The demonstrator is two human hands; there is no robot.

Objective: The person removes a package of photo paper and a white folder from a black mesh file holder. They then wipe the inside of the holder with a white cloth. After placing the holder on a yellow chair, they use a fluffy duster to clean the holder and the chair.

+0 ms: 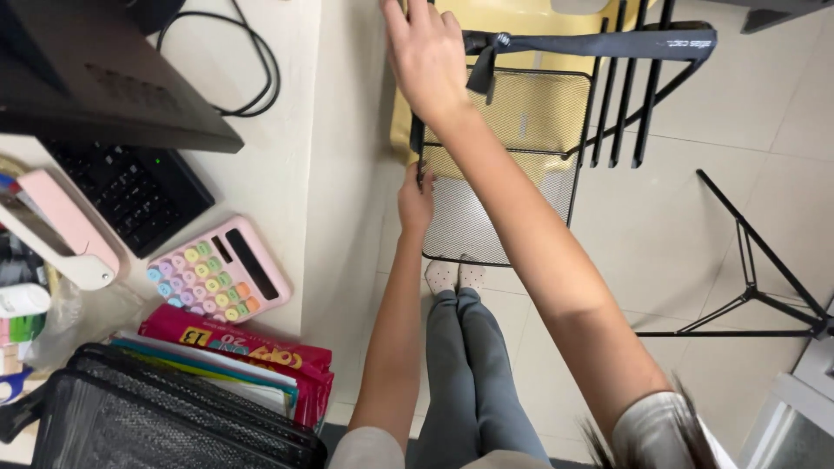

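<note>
Your left hand [415, 204] clenched lower edge of black mesh rack [508, 165]; right hand [427, 54] gripped its top. Pink-red paper package [239, 340] lay flat on tabletop [287, 191], below pink calculator [219, 271].

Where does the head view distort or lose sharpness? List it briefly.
Head view: even, soft lighting, no harsh glare; wide-angle stretch makes the right hand and its forearm loom large; the left hand on the black mesh rack is fairly sharp; hair at the bottom edge blurs; pink calculator stays crisp.
</note>
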